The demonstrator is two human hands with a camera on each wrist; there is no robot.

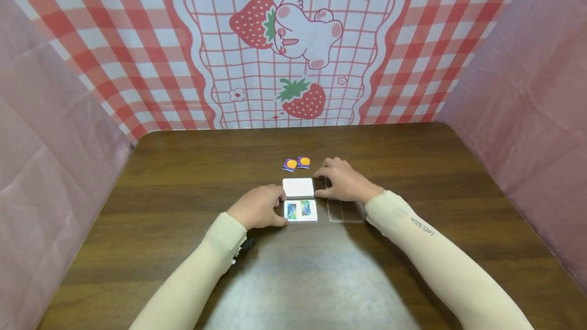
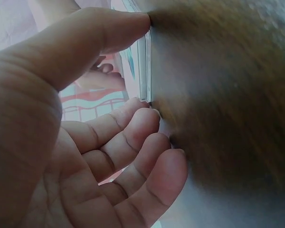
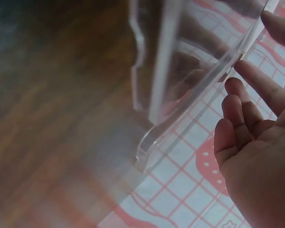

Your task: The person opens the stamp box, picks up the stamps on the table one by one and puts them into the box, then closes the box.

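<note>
On the table lies a flat stack of cards (image 1: 300,211) with blue-green pictures on its white top. My left hand (image 1: 261,207) holds it at its left end, thumb at the near corner and fingers at the far one. In the left wrist view the other fingers curl beside the stack's edge (image 2: 146,71). Just beyond it sits a plain white stack (image 1: 298,188). My right hand (image 1: 345,181) pinches a raised part of a clear plastic case (image 3: 173,121) between thumb and forefinger. The case's other half (image 1: 346,212) lies flat on the table.
Two small purple packets (image 1: 290,165) with orange circles lie behind the white stack. The wooden table (image 1: 183,167) meets a strawberry-print cloth (image 1: 293,90) at the back, and pink cloth (image 1: 518,116) hangs at both sides.
</note>
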